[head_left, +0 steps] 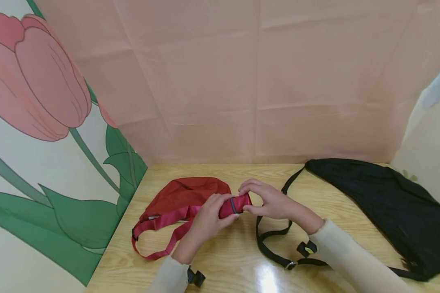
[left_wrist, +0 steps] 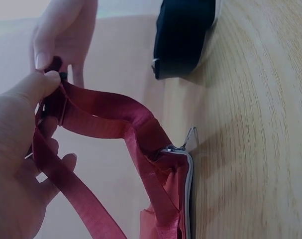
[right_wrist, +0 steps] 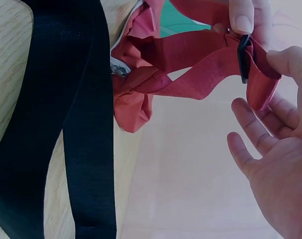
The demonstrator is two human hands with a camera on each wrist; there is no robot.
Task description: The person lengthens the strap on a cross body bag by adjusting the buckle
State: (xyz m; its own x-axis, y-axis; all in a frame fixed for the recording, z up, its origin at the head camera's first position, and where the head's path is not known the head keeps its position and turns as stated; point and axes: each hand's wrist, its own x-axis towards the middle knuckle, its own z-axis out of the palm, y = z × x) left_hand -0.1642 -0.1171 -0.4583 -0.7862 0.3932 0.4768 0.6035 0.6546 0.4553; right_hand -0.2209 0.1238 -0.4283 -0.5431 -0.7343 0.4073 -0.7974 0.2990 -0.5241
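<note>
A red waist bag (head_left: 190, 191) lies on the table, its zipper (left_wrist: 189, 194) edge showing in the left wrist view. Its red strap (right_wrist: 195, 64) rises from the bag into both hands. My left hand (head_left: 210, 215) pinches the strap at a dark slide buckle (right_wrist: 244, 59), thumb on top. From the other side my right hand (head_left: 269, 200) holds the folded strap loop just past the buckle between thumb and index finger; its other fingers (right_wrist: 248, 119) are spread below. A second strap length passes over my left palm in the left wrist view.
A black sling bag (head_left: 385, 195) lies at the right of the wooden table (head_left: 234, 260). Its black strap (head_left: 267, 248) with a metal buckle (head_left: 290, 265) runs beneath my right forearm. A beige sheet (head_left: 256, 81) hangs behind, and a tulip-printed cloth (head_left: 51, 81) stands at the left.
</note>
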